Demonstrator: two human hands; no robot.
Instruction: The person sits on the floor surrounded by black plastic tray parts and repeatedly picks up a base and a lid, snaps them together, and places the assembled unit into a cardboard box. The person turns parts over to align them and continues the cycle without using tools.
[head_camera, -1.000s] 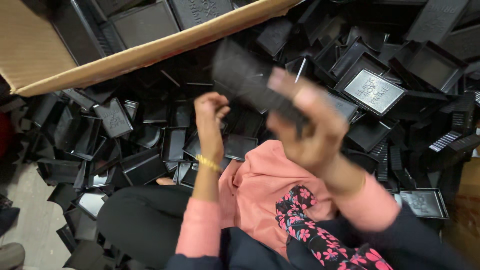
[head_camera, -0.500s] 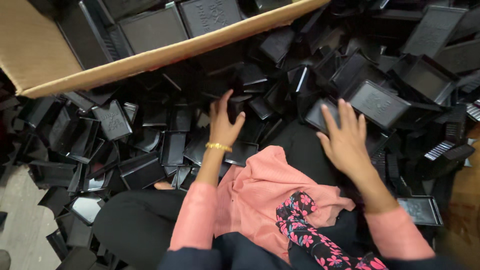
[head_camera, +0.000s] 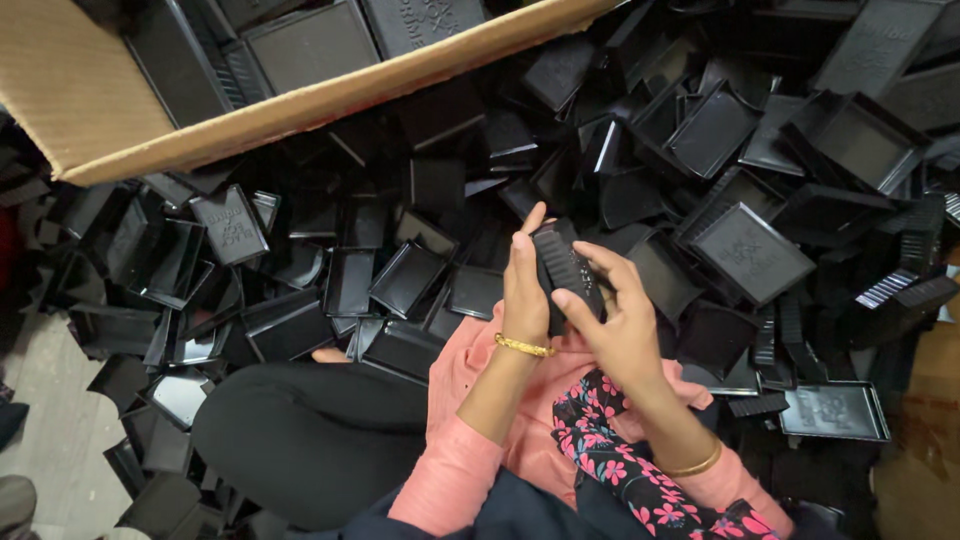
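Both my hands hold one small black plastic part (head_camera: 562, 270) in front of my lap. My left hand (head_camera: 524, 290) grips its left side, with a gold bangle on the wrist. My right hand (head_camera: 612, 318) wraps its right side, fingers curled over the ribbed face. A heap of black plastic trays (head_camera: 745, 250) lies on the floor all around the hands. I sit cross-legged in black trousers and a pink top with a floral scarf.
A cardboard box (head_camera: 330, 100) holding more black trays lies across the upper left. Loose trays (head_camera: 230, 225) spread left toward a pale floor strip (head_camera: 50, 450). A brown cardboard surface (head_camera: 925, 440) shows at the right edge.
A second ago my right hand tossed a tray toward the box. Both hands then reached into the heap. They now hold one black part together near my lap.
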